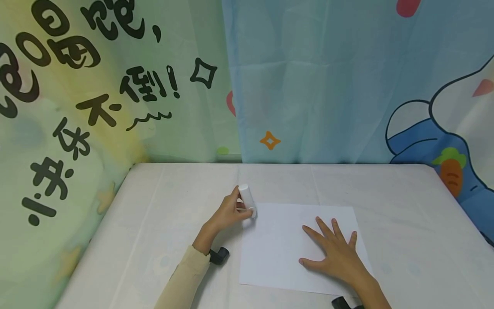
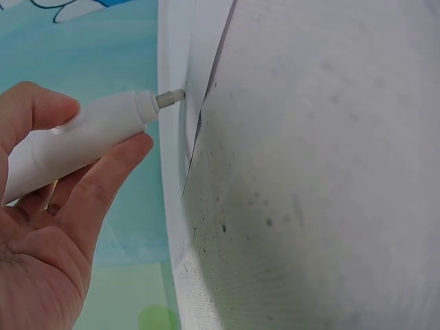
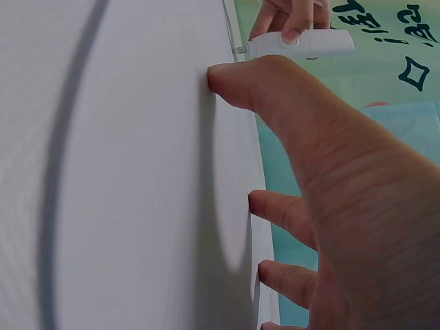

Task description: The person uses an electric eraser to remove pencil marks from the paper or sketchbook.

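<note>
Left hand (image 1: 227,212) grips the white tool (image 1: 247,197) steeply, tip down near the sheet's (image 1: 274,249) far-left corner; right hand (image 1: 339,254), splayed, rests farther right.

from the head view we see soft, even brightness, the white paper (image 1: 275,244) nearly featureless, and a faint shadow beside the left sleeve (image 1: 185,277). both wrist views look dimmer and greyer to us; a broad, soft-edged shadow darkens the counter (image 2: 337,192) in the left one.
</note>
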`<act>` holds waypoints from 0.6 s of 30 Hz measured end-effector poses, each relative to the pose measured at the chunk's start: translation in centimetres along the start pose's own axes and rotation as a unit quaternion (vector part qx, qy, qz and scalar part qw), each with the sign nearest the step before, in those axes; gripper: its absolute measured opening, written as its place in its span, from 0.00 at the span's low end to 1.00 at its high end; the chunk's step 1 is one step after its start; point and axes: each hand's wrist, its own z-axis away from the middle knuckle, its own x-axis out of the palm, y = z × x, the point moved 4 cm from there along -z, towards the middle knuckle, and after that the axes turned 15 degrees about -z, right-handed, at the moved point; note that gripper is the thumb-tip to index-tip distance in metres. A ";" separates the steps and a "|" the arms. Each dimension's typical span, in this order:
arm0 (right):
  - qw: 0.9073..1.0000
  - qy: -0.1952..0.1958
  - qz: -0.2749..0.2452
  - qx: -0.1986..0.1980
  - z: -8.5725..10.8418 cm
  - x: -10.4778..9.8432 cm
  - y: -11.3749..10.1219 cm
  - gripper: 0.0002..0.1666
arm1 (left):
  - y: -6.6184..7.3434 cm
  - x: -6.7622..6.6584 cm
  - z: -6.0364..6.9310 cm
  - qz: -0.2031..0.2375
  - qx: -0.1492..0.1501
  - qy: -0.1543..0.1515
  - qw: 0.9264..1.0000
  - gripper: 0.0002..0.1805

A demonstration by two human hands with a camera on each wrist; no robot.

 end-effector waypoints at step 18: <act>1.000 0.002 0.000 0.000 0.0 -0.1 -0.1 0.49 | -0.3 0.2 0.1 -0.003 -0.013 -0.014 1.000 0.26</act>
